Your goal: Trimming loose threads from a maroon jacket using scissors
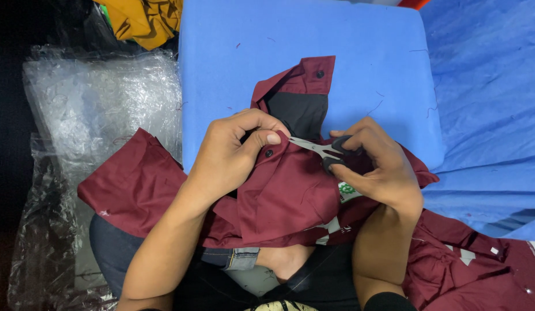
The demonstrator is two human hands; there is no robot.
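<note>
Left hand (233, 155) pinches maroon shirt (285, 196) fabric beside a black button (269, 153), fingers closed on the cloth. Right hand (377, 164) grips small thread snips (322, 150), tips at the pinched edge; shirt lies across lap and blue cushion (348, 57)

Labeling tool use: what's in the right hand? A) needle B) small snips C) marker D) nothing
B: the right hand grips small snips with dark handles, blades pointing at the maroon shirt edge pinched by the left hand.
</note>
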